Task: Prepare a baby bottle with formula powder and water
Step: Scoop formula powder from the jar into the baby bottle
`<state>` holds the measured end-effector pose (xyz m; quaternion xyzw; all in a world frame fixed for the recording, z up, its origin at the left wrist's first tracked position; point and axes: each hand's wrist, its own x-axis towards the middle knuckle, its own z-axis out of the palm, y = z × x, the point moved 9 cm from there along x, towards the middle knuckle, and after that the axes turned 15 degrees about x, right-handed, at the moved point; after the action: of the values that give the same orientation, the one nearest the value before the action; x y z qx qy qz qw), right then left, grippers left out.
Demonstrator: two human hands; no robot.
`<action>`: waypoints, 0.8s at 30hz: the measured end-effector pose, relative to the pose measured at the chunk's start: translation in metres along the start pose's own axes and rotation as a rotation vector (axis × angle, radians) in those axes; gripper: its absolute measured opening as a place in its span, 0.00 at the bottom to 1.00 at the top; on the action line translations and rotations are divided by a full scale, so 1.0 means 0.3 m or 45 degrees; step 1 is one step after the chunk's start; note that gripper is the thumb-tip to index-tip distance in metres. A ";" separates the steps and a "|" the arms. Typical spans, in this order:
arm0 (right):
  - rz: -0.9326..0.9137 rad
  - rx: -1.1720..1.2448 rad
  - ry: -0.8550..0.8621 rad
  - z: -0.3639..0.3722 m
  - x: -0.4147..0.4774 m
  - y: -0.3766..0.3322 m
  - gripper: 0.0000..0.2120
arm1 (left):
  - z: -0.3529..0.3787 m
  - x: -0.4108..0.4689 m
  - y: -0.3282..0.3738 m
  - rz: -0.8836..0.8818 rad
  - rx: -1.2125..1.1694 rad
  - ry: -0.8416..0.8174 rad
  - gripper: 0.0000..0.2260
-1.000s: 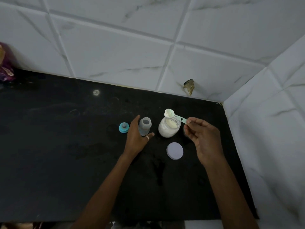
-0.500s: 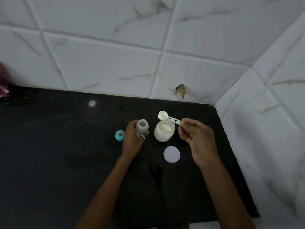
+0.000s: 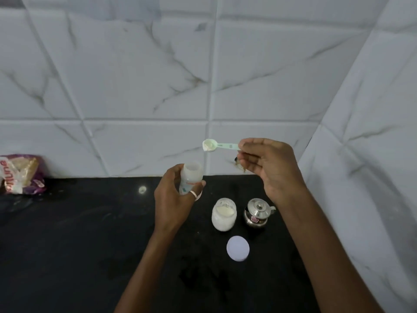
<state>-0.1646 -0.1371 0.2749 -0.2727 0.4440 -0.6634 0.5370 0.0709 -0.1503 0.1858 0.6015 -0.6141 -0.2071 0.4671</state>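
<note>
Left hand [image 3: 172, 197] is raised above the black stone counter [image 3: 67, 245], fingers wrapped around a small translucent plastic baby bottle [image 3: 191, 177] with printed markings on its side. The bottle is upright with its open mouth facing up; a pale ring sits on one finger of this hand.

Right hand [image 3: 268, 168] is raised higher and to the right, pinching the handle end of a pale green plastic measuring scoop [image 3: 217, 145] between thumb and fingertips. The scoop lies roughly level, its bowl pointing left and loaded with white formula powder. The bowl sits above and slightly right of the bottle mouth, apart from it.

On the counter below the hands stands an open clear glass jar [image 3: 223, 214] holding white powder. Its round white lid [image 3: 238, 248] lies flat in front of it, apart from the jar. Just beside the jar on the right stands a small lidded steel pot [image 3: 258, 212] with a side spout and a label on its body.

At the far left edge, against the white marble-patterned tiled wall [image 3: 135, 75], lies a purple and white printed packet [image 3: 21, 173].

A small brownish mark on the wall shows behind the right hand; its nature cannot be determined.
</note>
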 end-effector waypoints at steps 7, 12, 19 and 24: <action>-0.008 -0.082 -0.063 0.035 -0.018 -0.023 0.03 | -0.044 0.008 0.086 0.097 0.074 0.078 0.26; -0.122 -0.181 -0.113 0.058 -0.033 -0.073 0.03 | -0.062 0.006 0.130 0.111 0.057 0.113 0.25; -0.306 -0.378 -0.135 0.076 -0.055 -0.096 0.05 | -0.078 0.005 0.148 0.117 0.084 0.135 0.26; -0.587 -0.639 -0.181 0.112 -0.091 -0.115 0.05 | -0.077 0.007 0.148 0.125 0.095 0.133 0.28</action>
<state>-0.1452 -0.1199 0.3237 -0.5348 0.4816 -0.6168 0.3188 0.0659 -0.1367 0.2337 0.5977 -0.6248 -0.1293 0.4854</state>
